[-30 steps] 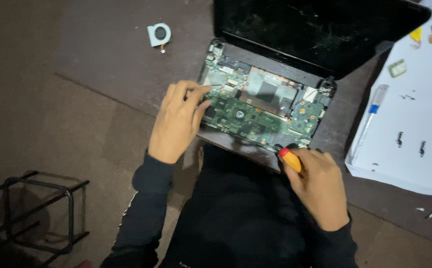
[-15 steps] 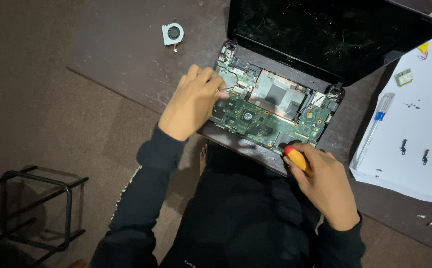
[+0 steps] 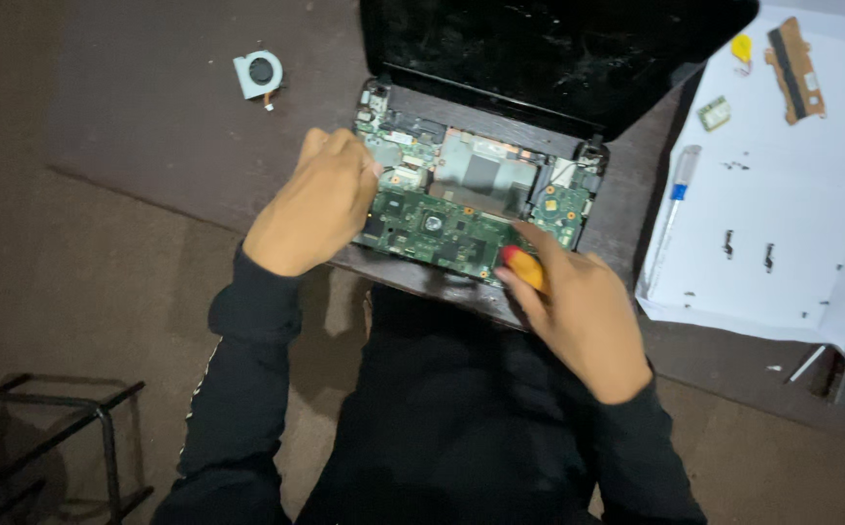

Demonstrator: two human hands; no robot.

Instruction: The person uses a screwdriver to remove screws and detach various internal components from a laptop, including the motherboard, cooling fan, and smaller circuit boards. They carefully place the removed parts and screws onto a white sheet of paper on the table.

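An opened laptop lies on the dark table with its green motherboard bare and its black screen tilted back. My left hand rests curled on the left part of the board, fingertips touching it. My right hand is at the laptop's front right edge and grips a screwdriver with a red and orange handle. The screwdriver's tip is hidden.
A small cooling fan lies on the table at the back left. A white paper sheet on the right carries a pen, small screws, a yellow part and a brown strip. A black metal stool frame stands at the lower left.
The view has shifted slightly. My left hand stays on the board's left side, and my right hand with the screwdriver has moved a little up toward the board's front edge.
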